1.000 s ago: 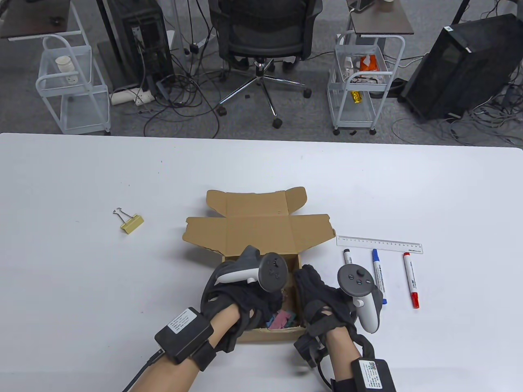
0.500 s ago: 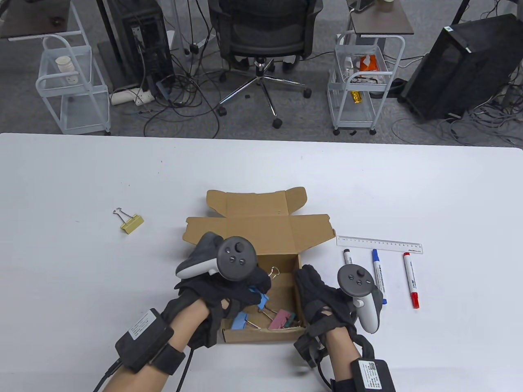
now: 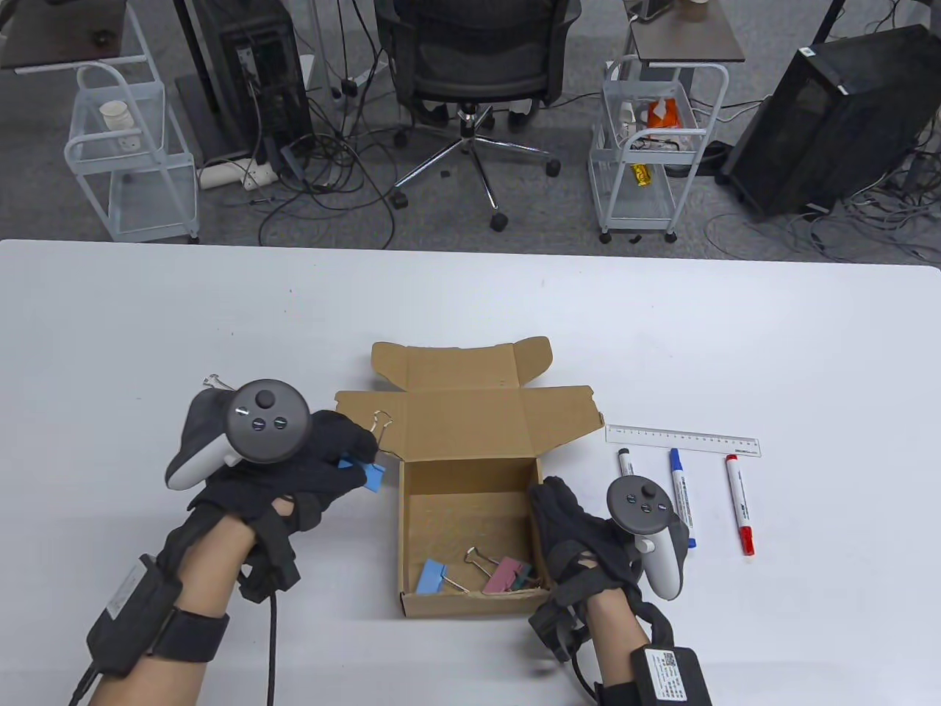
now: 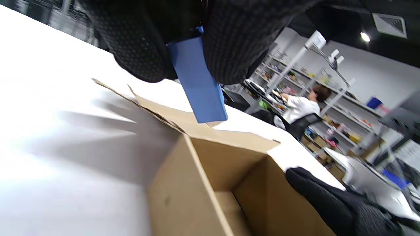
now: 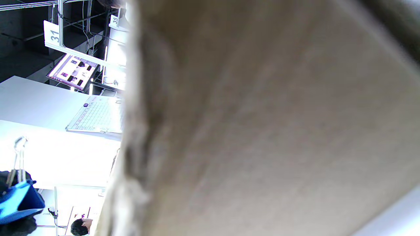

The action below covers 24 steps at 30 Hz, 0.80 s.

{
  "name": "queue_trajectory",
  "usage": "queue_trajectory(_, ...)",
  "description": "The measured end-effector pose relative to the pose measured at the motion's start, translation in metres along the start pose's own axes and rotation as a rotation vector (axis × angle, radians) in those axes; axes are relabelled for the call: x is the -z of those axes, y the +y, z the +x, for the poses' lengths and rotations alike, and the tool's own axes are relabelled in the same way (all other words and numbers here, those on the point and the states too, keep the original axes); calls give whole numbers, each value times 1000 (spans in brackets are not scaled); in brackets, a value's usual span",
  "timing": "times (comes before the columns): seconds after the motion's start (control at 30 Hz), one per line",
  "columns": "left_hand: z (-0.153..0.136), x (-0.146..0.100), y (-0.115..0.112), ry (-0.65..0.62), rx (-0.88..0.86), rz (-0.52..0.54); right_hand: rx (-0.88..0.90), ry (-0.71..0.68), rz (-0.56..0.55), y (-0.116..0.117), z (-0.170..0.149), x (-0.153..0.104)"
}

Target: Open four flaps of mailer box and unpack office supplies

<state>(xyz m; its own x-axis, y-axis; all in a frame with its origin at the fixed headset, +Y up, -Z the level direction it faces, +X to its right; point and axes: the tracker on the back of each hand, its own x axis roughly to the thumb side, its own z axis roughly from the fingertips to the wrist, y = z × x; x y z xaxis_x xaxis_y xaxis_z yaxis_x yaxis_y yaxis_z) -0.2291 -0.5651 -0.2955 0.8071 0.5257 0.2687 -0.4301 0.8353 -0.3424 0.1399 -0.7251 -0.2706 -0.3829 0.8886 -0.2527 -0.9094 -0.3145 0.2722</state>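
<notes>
Beyond the white table [image 3: 147, 309] we see a grey floor with an office chair [image 3: 470, 66], wire carts and tangled cables. From the table view we find the mailer box [image 3: 470, 515] near the front edge, flaps spread, with a blue clip [image 3: 432, 575] and a pink clip [image 3: 503, 575] inside. Our left hand [image 3: 294, 471], just left of the box, pinches a blue binder clip [image 3: 371, 474] above the table. Our right hand [image 3: 581, 544] rests against the box's right wall, fingers curled over its edge. A ruler [image 3: 684, 441] and three markers [image 3: 680, 496] lie right of the box.

From the left wrist we see gloved fingers [image 4: 236, 42] squeezing the blue binder clip [image 4: 200, 88] over the open box [image 4: 210, 183].

From the right wrist, blurred cardboard [image 5: 262, 118] fills the frame; we cannot see the fingers there.
</notes>
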Motion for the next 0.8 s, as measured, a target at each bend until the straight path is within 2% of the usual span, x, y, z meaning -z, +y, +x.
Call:
queue_trajectory(0.17, -44, -12, 15, 97, -42, 77, 1, 0, 0, 0, 0, 0)
queue_trajectory(0.4, -101, -21, 19, 271, -102, 235, -1, 1, 0, 0, 0, 0)
queue_trajectory(0.63, -160, -23, 7, 434, -220, 305, -1, 1, -1, 0, 0, 0)
queue_trajectory(0.8, -197, -25, -6, 551, -302, 413, -1, 1, -1, 0, 0, 0)
